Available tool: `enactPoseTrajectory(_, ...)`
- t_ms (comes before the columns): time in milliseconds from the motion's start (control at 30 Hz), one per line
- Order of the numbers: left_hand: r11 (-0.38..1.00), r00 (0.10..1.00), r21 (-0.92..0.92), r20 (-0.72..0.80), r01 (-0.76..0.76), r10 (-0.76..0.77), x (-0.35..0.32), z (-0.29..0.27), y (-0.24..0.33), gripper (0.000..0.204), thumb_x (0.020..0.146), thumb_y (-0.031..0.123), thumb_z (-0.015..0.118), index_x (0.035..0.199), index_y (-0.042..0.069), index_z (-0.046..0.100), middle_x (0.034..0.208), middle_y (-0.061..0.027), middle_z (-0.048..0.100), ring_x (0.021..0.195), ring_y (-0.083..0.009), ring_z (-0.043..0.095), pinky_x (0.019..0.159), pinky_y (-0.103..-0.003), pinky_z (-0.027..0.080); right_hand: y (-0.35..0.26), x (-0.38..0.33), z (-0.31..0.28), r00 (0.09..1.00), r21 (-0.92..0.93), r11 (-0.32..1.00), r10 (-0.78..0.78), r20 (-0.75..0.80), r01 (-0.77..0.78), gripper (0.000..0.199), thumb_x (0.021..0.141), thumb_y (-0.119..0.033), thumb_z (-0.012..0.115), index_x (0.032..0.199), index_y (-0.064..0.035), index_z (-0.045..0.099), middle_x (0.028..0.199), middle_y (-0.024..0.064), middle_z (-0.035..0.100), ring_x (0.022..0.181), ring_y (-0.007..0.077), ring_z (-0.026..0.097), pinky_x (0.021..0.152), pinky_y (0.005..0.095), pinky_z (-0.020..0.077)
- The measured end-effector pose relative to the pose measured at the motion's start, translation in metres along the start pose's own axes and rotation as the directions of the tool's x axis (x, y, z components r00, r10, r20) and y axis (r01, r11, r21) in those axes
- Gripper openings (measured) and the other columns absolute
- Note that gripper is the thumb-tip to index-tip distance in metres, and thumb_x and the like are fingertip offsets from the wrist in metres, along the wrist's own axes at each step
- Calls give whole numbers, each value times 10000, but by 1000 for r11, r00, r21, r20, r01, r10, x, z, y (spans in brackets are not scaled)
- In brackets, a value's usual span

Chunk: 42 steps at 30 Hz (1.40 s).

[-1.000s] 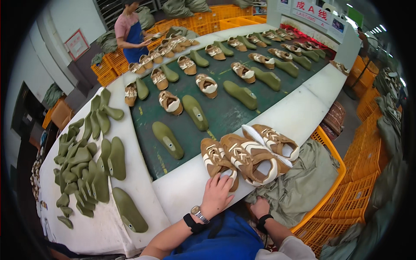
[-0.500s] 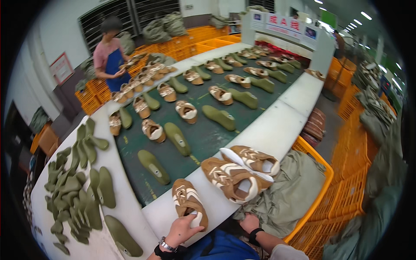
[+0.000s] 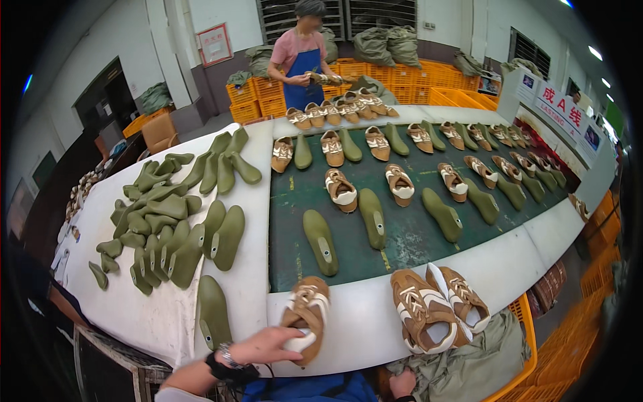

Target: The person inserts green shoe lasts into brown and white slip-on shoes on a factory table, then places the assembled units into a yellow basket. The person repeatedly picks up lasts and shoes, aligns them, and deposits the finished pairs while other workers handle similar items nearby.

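Note:
My left hand (image 3: 268, 346) is closed on the heel of a brown and white sneaker (image 3: 307, 303), thumb and fingers at its opening. This sneaker rests on the white table edge, toe pointing away from me. To its right, more brown and white sneakers (image 3: 420, 301) stand close together, leaning on one another. Low at the right, my right hand (image 3: 403, 383) is closed at the edge of a grey-green cloth (image 3: 469, 358), its fingers partly hidden. Left of the held sneaker lies a green shoe last (image 3: 213, 311).
A heap of green shoe lasts (image 3: 161, 214) covers the left table. On the green conveyor belt (image 3: 355, 264), sneakers and lasts stand in rows. Yellow crates (image 3: 529, 328) line my right. Across the belt, a person in a blue apron (image 3: 305, 63) handles a shoe.
The view has swung to the left, showing more of the left table and its lasts. My left hand stays on the sneaker, and my right hand stays by the cloth.

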<state>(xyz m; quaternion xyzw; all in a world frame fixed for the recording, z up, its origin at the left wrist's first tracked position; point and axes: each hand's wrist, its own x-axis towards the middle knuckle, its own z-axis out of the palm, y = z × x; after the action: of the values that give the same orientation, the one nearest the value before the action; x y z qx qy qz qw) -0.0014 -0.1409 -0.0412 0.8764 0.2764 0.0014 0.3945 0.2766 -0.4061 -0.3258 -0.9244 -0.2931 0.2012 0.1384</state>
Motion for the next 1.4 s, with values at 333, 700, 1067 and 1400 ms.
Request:
enactPoseTrajectory(333, 960, 950, 178, -265, 217, -165, 53, -191, -41, 600, 752, 259, 779, 1251, 16, 552, 1085, -165, 651, 975, -226, 628, 836, -320, 492, 0, -4, -5, 998, 37, 999, -18, 54, 16, 328, 742, -284, 662, 728, 44, 660, 752, 270, 644, 731, 428, 631, 696, 498, 502)
enactPoseTrajectory(700, 798, 710, 213, -619, 564, -337, 280, -153, -262, 541, 704, 231, 755, 1210, 121, 597, 1119, -215, 607, 1029, -349, 614, 920, -420, 488, 0, -5, 3, 985, -110, 983, -154, -74, 145, 294, 778, -308, 672, 798, -15, 678, 720, 220, 646, 659, 399, 623, 613, 473, 503)
enactPoseTrajectory(1067, 844, 904, 439, -411, 309, -117, 137, -193, -191, 584, 756, 305, 695, 1258, 46, 549, 1168, -201, 601, 1114, -366, 543, 963, -423, 443, 0, -6, 16, 978, -159, 971, -194, -82, 179, 309, 727, -291, 684, 717, 16, 659, 674, 230, 632, 635, 399, 627, 605, 477, 505)
enactPoseTrajectory(1400, 910, 863, 254, -472, 327, -178, -124, -148, -148, 559, 817, 298, 704, 1263, 9, 531, 1182, -228, 602, 1094, -366, 575, 941, -396, 459, 1, -1, 3, 959, 59, 958, -282, -1, 282, 396, 772, -356, 634, 833, 34, 664, 779, 279, 649, 765, 471, 623, 691, 512, 506)
